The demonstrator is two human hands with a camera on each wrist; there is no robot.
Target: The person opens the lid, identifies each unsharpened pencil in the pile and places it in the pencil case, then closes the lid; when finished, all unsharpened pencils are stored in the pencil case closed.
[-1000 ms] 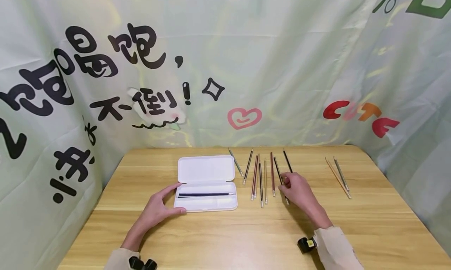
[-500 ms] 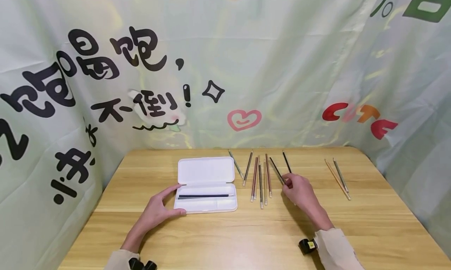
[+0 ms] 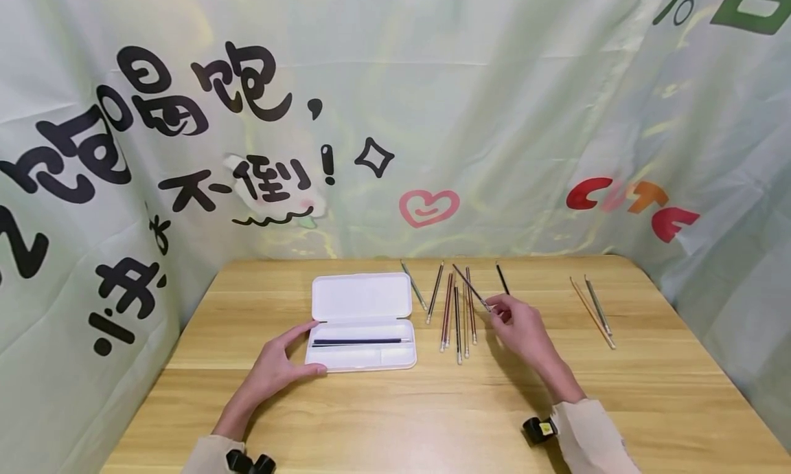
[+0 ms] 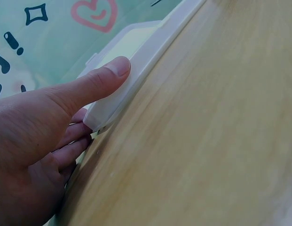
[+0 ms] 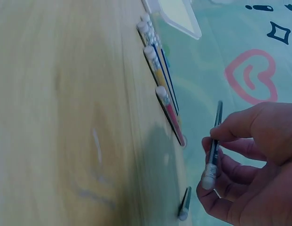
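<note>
A white pencil case (image 3: 395,360) lies with its lid up on the table, dark pencils (image 3: 358,341) in its tray. My left hand (image 3: 278,367) holds the case's left end, thumb at the front edge and fingers at the back corner. The left wrist view shows the thumb (image 4: 101,82) against the case's side wall. Between thumb and fingers, my right hand (image 3: 522,330) pinches a dark pencil (image 3: 471,287), tilted with its far end toward the back left. Its white eraser end (image 5: 209,181) points toward the camera in the right wrist view.
Several loose pencils (image 3: 457,323) lie between the case and my right hand. A black pencil (image 3: 503,279) lies just beyond that hand. Two pencils, one tan (image 3: 591,311) and one grey-green (image 3: 598,306), lie farther right. A printed curtain (image 3: 494,130) hangs behind the table (image 3: 395,419).
My right hand has picked up the dark pencil and swung its far end leftward over the others. The reddish pencil beside it has shifted left. My left hand stays on the case.
</note>
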